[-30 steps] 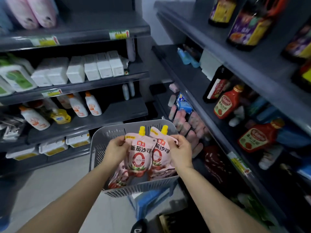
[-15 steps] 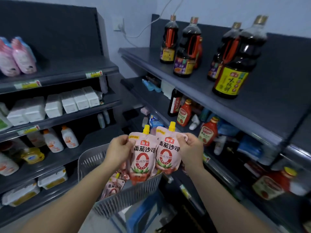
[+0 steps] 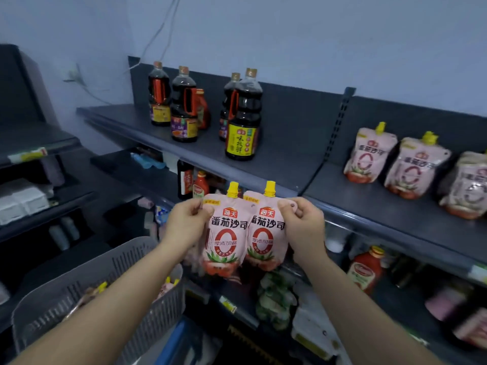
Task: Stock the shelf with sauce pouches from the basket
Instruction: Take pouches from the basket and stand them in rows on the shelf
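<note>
Two pink sauce pouches with yellow caps hang side by side in front of me, just below the top shelf's front edge. My left hand (image 3: 185, 222) pinches the top corner of the left pouch (image 3: 224, 239). My right hand (image 3: 303, 223) pinches the top corner of the right pouch (image 3: 266, 235). The grey slotted basket (image 3: 79, 293) sits at the lower left, with a few more pouches (image 3: 168, 285) inside. On the top shelf (image 3: 369, 196) at the right stand three pouches of the same kind (image 3: 369, 156), upright in a row.
Several dark soy sauce bottles (image 3: 243, 117) stand on the top shelf to the left. Between them and the pouch row lies bare shelf, split by an upright divider (image 3: 334, 127). Red ketchup bottles (image 3: 365, 270) fill the shelf below. Another shelving unit stands at left.
Both hands have lifted the two pouches out of the basket and up toward the top shelf. My view has tilted upward, so the pouch row on the right now shows.
</note>
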The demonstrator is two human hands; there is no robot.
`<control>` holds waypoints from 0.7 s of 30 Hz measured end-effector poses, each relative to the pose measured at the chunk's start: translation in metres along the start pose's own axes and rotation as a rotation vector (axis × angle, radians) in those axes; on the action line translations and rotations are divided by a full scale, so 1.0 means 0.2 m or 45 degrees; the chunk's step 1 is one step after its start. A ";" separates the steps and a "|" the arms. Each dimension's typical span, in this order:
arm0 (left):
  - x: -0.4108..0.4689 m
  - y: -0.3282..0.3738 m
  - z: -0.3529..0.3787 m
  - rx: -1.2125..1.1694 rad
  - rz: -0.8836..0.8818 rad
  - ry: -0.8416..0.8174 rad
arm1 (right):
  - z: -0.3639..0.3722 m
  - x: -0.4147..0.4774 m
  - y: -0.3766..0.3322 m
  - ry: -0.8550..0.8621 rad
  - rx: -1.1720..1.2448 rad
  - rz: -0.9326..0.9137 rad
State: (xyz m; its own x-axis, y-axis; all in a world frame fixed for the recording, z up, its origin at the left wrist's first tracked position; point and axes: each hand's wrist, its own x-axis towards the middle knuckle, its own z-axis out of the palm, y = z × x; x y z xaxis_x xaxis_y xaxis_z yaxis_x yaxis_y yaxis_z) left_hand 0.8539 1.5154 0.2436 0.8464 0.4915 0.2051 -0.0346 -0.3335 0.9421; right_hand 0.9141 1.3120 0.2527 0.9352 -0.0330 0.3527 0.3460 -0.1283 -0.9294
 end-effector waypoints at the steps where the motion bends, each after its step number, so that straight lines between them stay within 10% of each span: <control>1: 0.01 0.05 0.06 0.000 0.034 -0.016 | -0.07 0.02 -0.01 0.032 0.009 -0.010; 21: 0.13 0.84 1.29 -0.342 0.152 -0.238 | -1.35 0.67 -0.12 0.179 -0.023 -0.151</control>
State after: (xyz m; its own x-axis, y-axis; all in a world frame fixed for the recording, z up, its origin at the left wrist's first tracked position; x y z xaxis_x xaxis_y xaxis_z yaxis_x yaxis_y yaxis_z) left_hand 1.0081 1.2646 0.3381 0.9098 0.2978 0.2891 -0.2566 -0.1440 0.9557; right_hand 1.0105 1.0431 0.3525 0.8675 -0.1550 0.4726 0.4506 -0.1577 -0.8787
